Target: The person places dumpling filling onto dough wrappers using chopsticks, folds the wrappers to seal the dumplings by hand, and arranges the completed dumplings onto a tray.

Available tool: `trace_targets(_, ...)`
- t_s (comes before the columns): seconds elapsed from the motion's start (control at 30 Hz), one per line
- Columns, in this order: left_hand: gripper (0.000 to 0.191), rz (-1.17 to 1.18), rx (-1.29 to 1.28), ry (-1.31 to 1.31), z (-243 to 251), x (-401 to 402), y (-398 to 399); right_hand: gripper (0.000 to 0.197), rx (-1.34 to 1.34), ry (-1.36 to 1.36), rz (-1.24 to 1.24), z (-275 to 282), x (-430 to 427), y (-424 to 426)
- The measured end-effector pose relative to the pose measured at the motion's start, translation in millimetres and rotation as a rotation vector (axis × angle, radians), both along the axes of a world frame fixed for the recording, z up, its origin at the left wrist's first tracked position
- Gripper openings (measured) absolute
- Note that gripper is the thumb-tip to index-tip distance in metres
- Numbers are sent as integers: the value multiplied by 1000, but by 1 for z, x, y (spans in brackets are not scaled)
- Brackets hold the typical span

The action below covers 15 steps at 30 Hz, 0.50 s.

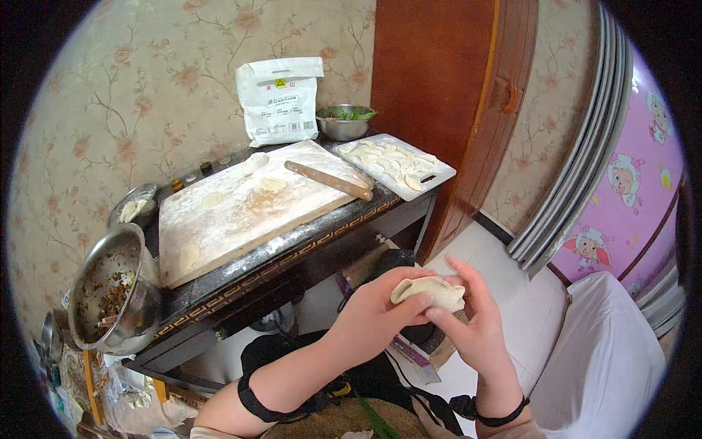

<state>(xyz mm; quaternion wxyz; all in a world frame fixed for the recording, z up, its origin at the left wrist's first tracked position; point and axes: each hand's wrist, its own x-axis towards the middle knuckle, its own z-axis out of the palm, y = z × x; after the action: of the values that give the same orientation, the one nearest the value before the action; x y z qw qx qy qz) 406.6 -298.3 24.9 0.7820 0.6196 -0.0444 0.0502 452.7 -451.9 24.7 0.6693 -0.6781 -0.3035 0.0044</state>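
Note:
A folded dough dumpling (430, 292) is held in the air between both hands, in front of the table's edge. My left hand (381, 307) grips its left side, thumb on the near face. My right hand (471, 313) pinches its right end between thumb and fingers. On the floured wooden board (230, 236) lie a wooden rolling pin (329, 180), a lump of dough (255, 163) and several flat dough wrappers (212, 199). Folded dumplings (389, 159) cover much of a white cutting board (443, 174) beyond the rolling pin.
A large metal bowl (145, 307) with minced filling (118, 293) stands tilted at the table's left end, a smaller metal bowl (131, 200) behind it. A flour bag (279, 104) and a bowl of greens (345, 129) stand at the back. A white-covered object (598, 340) is at right.

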Motion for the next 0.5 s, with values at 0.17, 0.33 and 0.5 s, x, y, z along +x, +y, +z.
trace_targets(0.17, 15, 257, 608, -277, 4, -4, 8, 34, -76, -46, -15, -8, 5, -6)
trace_targets(0.33, 28, 261, 832, -338, -3, -5, 15, 33, 15, 161, 73, -1, 0, 0)
trace_targets(0.5, 36, 298, 877, -501, 1, -6, 16, 34, 119, 253, 153, 1, -5, 6)
